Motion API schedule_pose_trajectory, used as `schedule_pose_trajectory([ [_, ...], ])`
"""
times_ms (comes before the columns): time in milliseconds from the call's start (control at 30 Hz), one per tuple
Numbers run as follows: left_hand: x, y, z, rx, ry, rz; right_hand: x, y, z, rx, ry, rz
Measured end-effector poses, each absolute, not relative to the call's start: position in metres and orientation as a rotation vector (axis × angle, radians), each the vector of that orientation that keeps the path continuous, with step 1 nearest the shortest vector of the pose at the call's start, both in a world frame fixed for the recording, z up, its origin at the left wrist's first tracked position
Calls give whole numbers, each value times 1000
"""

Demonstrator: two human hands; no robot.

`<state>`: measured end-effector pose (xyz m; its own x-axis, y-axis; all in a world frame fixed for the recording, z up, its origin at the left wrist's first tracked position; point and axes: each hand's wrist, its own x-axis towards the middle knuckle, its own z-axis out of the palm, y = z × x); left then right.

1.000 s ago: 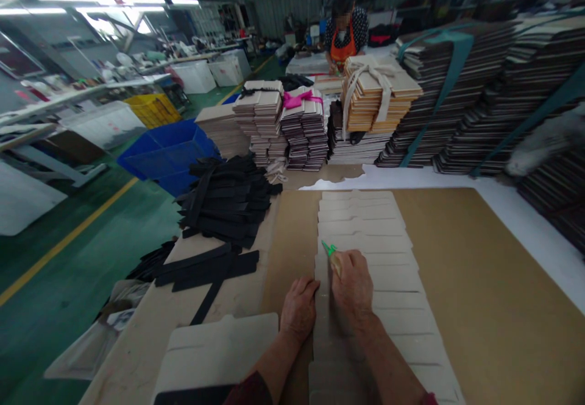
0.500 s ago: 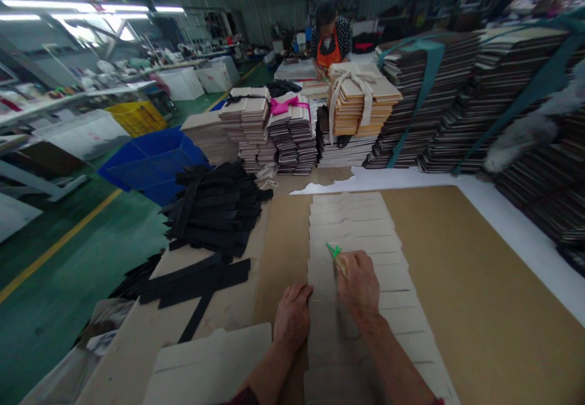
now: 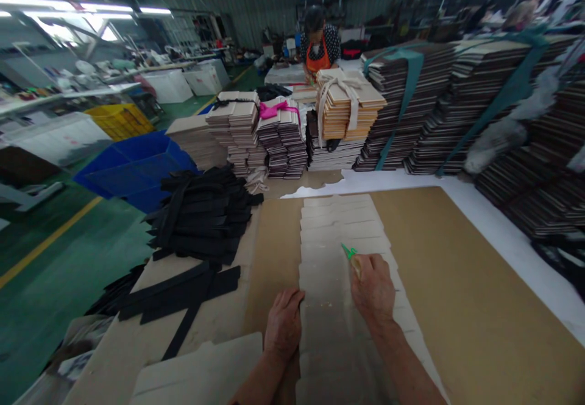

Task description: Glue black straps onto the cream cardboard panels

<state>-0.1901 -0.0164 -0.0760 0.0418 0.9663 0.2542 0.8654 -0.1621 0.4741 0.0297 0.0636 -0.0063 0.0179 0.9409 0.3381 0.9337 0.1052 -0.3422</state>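
Observation:
Overlapping beige panels (image 3: pixel 329 277) run in a long column down the brown board (image 3: pixel 457 271), with a wet-looking sheen on their left part. Closed around a small pale bottle with a green nozzle (image 3: pixel 350 251), my right hand (image 3: pixel 375 286) is over the panels, the nozzle pointing up and left. My left hand (image 3: pixel 284 323) lies at the column's left edge, its fingers fairly close together and the thumb side touching the panels; nothing shows in it. Another beige panel (image 3: pixel 201 368) is left of my left forearm.
Black strips (image 3: pixel 201 216) are heaped at the left, with loose ones (image 3: pixel 183 292) nearer. Behind stand tied panel stacks (image 3: pixel 281 140), tall dark stacks (image 3: pixel 425 100) and a blue bin (image 3: pixel 137 164). A person in an orange apron (image 3: pixel 319 58) works at the far table.
My right hand has moved right across the panels with the bottle. The camera view has shifted slightly to the right. My left hand stays at the panels' left edge.

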Motion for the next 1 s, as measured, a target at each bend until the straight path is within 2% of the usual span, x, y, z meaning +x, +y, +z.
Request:
schedule_pose_trajectory([
  [267,-191,-15,-79,2142,1891,785,36,64,-8,-1798,-1949,51],
  [433,-192,-15,-80,2148,1882,807,53,66,-9,-1898,-1831,-78],
  [633,-193,-15,-82,2169,1907,810,49,65,-6,-1792,-1941,47],
  [833,-195,-14,-84,2188,1899,843,72,68,-9,-1913,-1866,-126],
  [1000,-196,-14,-87,2201,1907,832,68,66,-9,-1839,-1942,-21],
])
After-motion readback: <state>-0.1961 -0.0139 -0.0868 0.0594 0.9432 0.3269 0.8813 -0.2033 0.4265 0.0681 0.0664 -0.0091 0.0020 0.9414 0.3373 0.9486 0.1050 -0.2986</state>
